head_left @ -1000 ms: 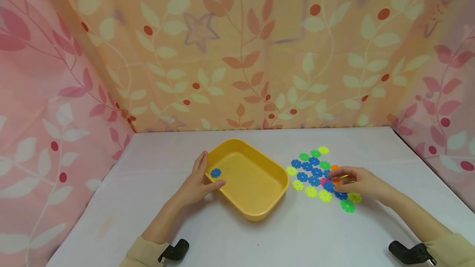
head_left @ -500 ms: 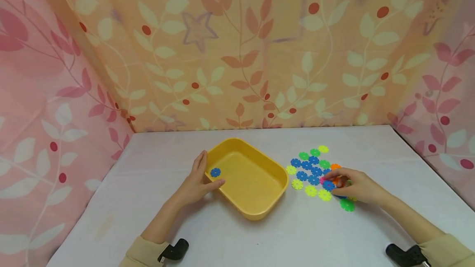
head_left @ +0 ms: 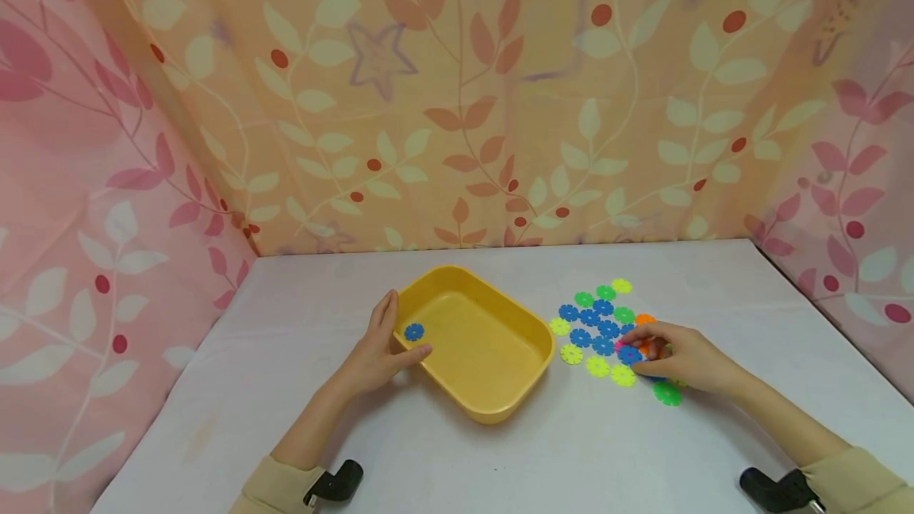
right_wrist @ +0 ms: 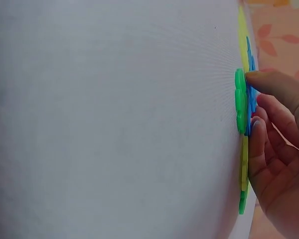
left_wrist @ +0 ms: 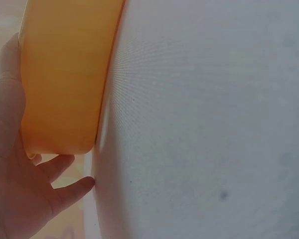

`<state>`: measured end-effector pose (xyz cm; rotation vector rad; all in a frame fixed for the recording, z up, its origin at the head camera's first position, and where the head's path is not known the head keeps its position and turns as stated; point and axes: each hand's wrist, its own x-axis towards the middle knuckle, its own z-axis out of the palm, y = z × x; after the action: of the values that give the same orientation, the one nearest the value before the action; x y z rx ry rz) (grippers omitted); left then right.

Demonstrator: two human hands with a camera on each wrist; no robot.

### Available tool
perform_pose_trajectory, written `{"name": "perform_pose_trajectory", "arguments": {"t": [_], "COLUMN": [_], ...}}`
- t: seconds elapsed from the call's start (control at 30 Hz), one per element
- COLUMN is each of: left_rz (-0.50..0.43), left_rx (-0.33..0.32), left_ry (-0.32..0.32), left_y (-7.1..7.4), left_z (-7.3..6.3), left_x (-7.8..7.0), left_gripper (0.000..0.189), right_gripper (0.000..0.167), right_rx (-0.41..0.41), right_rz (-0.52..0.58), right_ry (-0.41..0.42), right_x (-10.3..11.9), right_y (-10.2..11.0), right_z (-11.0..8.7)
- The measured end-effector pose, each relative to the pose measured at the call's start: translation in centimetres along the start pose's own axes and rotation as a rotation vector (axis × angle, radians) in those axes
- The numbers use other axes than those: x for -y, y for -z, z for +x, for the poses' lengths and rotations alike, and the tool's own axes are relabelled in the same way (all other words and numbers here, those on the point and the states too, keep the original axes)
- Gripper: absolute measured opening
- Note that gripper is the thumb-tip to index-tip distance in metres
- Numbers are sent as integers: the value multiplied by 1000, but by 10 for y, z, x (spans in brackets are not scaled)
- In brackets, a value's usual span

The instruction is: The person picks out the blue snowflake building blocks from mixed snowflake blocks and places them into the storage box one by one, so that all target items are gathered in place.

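My left hand (head_left: 373, 357) holds the left corner of a yellow plastic tray (head_left: 493, 411), its thumb over the rim and the fingers along the outer wall. A single blue snowflake disc (head_left: 414, 332) lies inside the tray. To the tray's right, my right hand (head_left: 693, 355) is down among the spread-out discs. Its thumb and fingertips pinch a blue flower-shaped disc (head_left: 629, 355) at the edges. In the right wrist view the thumb (right_wrist: 269, 82) is right at the blue pieces, just behind a green disc (right_wrist: 240, 104). The palm hides some discs.
Several more snowflake discs in green, blue, yellow, orange and pink lie on the white tablecloth (head_left: 428, 466), among them a yellow disc (head_left: 622, 286) farthest back and a green disc (head_left: 667, 393) nearest the front. A patterned curtain (head_left: 457, 101) rises behind the table.
My right hand has come down and slightly left onto the discs, its thumb and fingers closing on a blue one. The left hand and the tray have stayed put.
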<state>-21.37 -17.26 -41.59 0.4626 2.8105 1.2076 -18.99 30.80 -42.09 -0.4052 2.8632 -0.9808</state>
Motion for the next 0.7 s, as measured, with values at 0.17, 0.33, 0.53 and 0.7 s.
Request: {"name": "perform_pose_trajectory", "arguments": {"t": [0.17, 0.33, 0.53, 0.7], "left_rz": [2, 2, 5, 3], "left_rx": [1, 1, 0, 2], "left_ry": [-2, -3, 3, 3], "left_y": [0, 0, 0, 0], "left_z": [0, 0, 0, 0], "left_x": [-1, -1, 0, -1], "left_gripper": [117, 116, 116, 116], "right_gripper": [36, 35, 36, 34], "right_rx": [-9, -17, -20, -17], "right_rz": [-22, -53, -73, -78], "right_ry": [0, 2, -3, 13], "right_x": [0, -1, -1, 1], "right_y": [0, -2, -3, -3], "right_z": [2, 3, 4, 4]}}
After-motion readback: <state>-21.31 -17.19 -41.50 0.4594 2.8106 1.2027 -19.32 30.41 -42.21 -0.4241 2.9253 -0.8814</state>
